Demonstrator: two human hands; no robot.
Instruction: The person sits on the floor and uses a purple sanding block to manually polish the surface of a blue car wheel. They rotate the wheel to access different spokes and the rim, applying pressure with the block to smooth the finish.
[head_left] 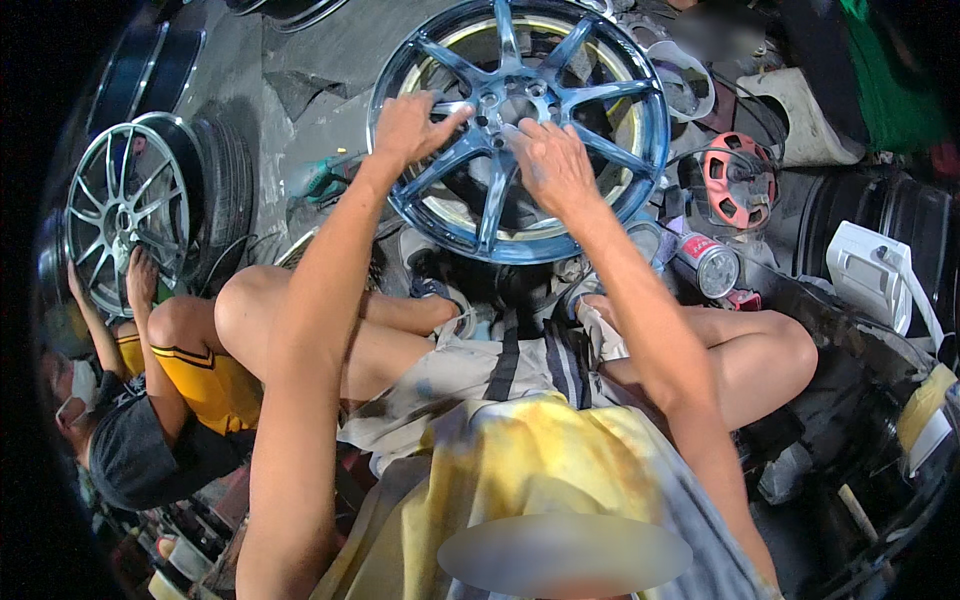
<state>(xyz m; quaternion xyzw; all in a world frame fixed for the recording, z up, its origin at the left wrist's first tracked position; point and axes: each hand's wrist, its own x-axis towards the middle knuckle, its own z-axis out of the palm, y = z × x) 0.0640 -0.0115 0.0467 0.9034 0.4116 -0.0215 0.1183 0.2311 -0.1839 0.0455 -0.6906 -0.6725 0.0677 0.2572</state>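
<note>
A glossy blue alloy wheel rim (pixel 497 195) with several spokes lies face up in front of my knees. On its left side, my left hand (pixel 412 130) grips a spoke between the thumb and the fingers, the thumb reaching toward the hub. My right hand (pixel 550 165) is at the hub, its fingers bent and pressed down beside the bolt holes. Something small and greyish may be under those fingertips, but I cannot make it out. Behind the spokes, a pale yellowish ring shows through the gaps.
At the left, another person's hands (pixel 140 275) hold a cloth against a silver-grey wheel (pixel 122 205), beside a tire (pixel 225 190). To my right are a can (pixel 708 265), a red spoked disc (pixel 735 180), a white device (pixel 868 275) and dark barrels. A teal tool (pixel 322 178) lies left of the rim.
</note>
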